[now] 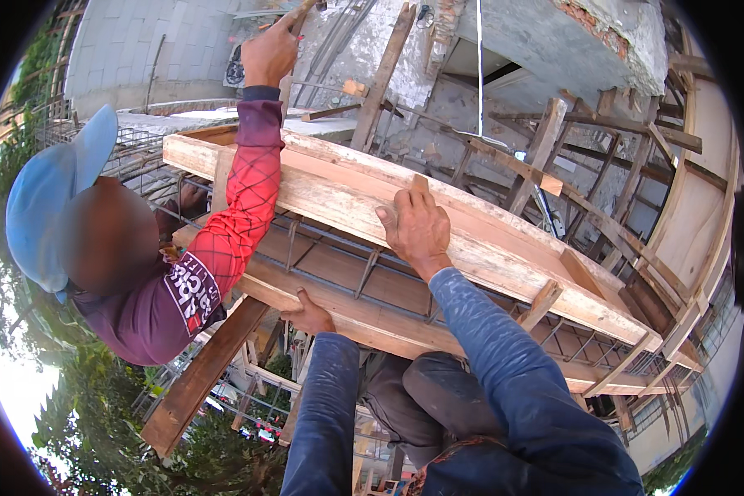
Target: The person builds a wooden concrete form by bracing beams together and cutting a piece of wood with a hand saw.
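Observation:
A long wooden formwork panel (339,195) lies on a slant across the middle, its raised edges forming a shallow trough. My right hand (417,227) is closed over its near edge, around a short piece of wood (420,183) whose end sticks out past the fingers. Below, a second long plank (372,312) runs alongside, and my left hand (308,314) grips its lower edge with the thumb on top. Between the two boards a rebar cage (364,269) shows. What the curled fingers of both hands do underneath is hidden.
At the left a co-worker in a blue cap (45,194) reaches over the panel, the raised hand (269,54) holding a wooden handle. A dark loose board (198,376) slopes down at lower left. Timber props (546,149) and a broken concrete slab (603,50) stand beyond. Trees show far below.

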`<state>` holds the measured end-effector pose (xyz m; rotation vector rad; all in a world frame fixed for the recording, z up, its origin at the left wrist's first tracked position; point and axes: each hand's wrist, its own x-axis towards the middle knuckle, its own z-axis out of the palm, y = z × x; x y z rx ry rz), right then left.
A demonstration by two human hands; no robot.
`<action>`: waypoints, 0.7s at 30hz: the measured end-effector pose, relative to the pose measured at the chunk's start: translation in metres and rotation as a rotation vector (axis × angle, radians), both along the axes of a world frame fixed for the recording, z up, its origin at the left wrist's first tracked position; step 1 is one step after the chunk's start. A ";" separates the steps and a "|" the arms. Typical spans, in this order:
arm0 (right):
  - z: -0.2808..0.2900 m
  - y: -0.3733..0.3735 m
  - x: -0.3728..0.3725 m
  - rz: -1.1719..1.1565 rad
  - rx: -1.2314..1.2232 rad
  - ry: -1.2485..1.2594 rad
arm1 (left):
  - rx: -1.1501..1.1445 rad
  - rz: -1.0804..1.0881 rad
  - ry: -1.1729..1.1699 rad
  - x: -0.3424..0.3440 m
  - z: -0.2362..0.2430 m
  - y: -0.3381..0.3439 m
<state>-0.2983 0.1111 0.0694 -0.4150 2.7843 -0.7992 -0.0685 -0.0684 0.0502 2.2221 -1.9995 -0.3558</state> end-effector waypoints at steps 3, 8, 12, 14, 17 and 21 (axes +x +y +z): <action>-0.002 0.003 0.000 0.010 0.035 -0.033 | 0.019 0.017 -0.047 -0.006 0.002 0.006; 0.004 -0.004 -0.001 0.020 0.037 -0.008 | -0.052 -0.016 0.037 -0.001 0.005 0.001; -0.005 0.003 -0.002 -0.011 0.037 -0.024 | 0.131 0.062 -0.027 -0.022 0.017 0.010; 0.002 -0.006 -0.002 0.051 0.031 -0.095 | 0.015 0.054 0.031 -0.005 0.011 -0.001; 0.002 -0.009 0.001 0.032 0.085 -0.083 | 0.009 0.005 0.011 0.001 0.005 -0.008; 0.001 -0.010 0.001 0.074 0.132 -0.044 | 0.067 0.057 0.017 -0.009 0.011 -0.005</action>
